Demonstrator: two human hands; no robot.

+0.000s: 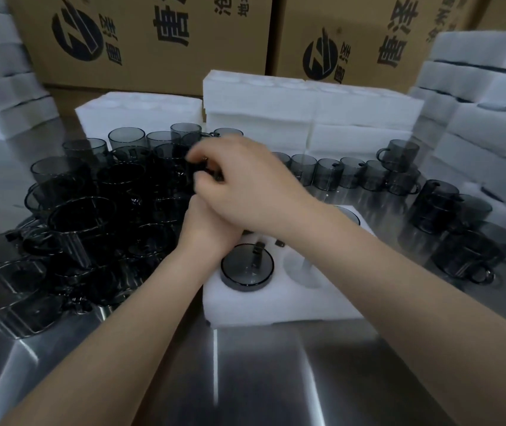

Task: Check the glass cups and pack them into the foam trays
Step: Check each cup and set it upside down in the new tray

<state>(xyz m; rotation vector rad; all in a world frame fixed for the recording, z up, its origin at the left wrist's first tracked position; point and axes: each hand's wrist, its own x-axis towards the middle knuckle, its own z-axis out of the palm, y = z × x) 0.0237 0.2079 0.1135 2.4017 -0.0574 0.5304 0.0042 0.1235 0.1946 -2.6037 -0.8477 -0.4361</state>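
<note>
Steel table [245, 379]: right hand [245, 182] pinches a glass cup [197, 170]; left hand [205, 232], beneath, unreadable.

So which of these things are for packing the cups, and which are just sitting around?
For the job: pile of smoky grey glass cups; white foam tray with round holes; grey glass cup already in it; spare white foam tray stacks; left hand; right hand, pinching a cup from the pile.
Just lying about: brown cardboard boxes with black print; shiny metal table.
</note>
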